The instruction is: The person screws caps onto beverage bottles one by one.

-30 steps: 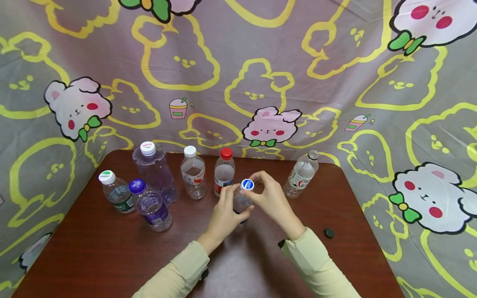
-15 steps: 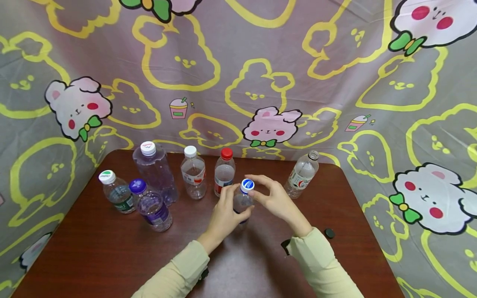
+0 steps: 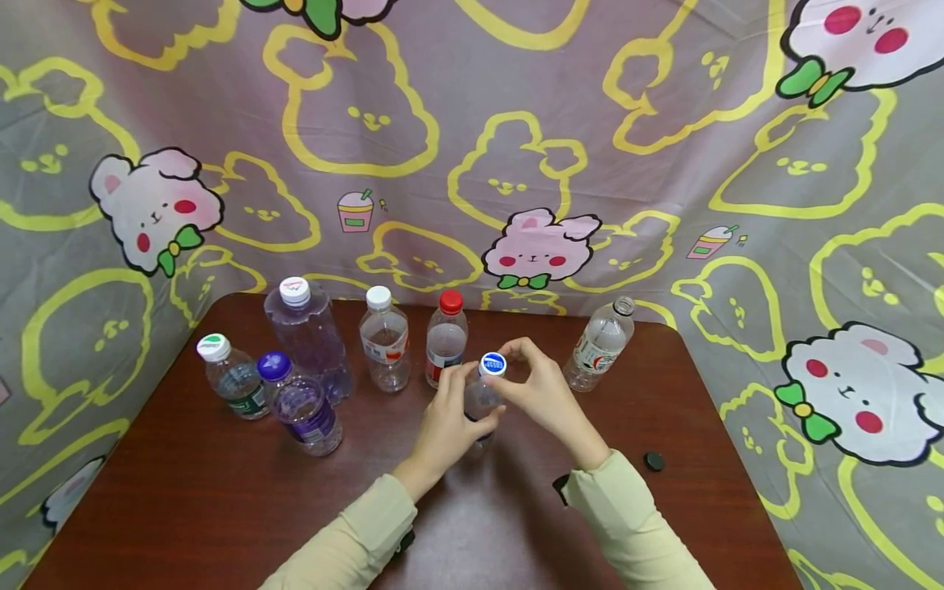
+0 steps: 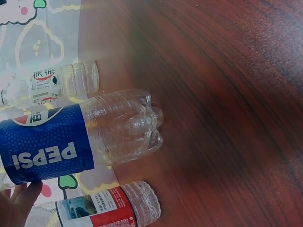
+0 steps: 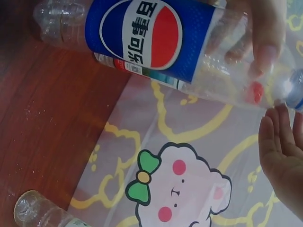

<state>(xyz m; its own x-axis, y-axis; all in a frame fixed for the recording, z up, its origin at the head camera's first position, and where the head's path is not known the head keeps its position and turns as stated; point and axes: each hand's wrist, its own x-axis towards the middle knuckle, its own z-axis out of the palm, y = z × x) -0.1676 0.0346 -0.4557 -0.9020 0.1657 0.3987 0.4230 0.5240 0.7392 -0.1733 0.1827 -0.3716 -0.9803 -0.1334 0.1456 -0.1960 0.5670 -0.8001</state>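
A clear Pepsi bottle (image 4: 47,146) with a blue label stands between the hands, above the middle of the table in the head view. The left hand (image 3: 441,418) grips its upper part, fingers on the far side and thumb on the near side. At its top is a blue-and-white cap (image 3: 492,365), which the right hand (image 3: 547,400) pinches between thumb and fingers. The right wrist view has the bottle lying across the picture, with the left fingers (image 5: 267,42) over its shoulder and the right fingertips (image 5: 280,113) right at the cap.
To the left stand several capped bottles: green-labelled (image 3: 239,385), purple-capped (image 3: 301,414), large (image 3: 313,336) and white-capped (image 3: 385,348). A red-capped bottle (image 3: 446,336) is just behind the hands. An uncapped bottle (image 3: 601,344) and a loose black cap (image 3: 653,461) are at right.
The right fingers loosened round the cap half a second ago and have closed in on it again. Print on the cap has turned a little. The left hand keeps its grip.
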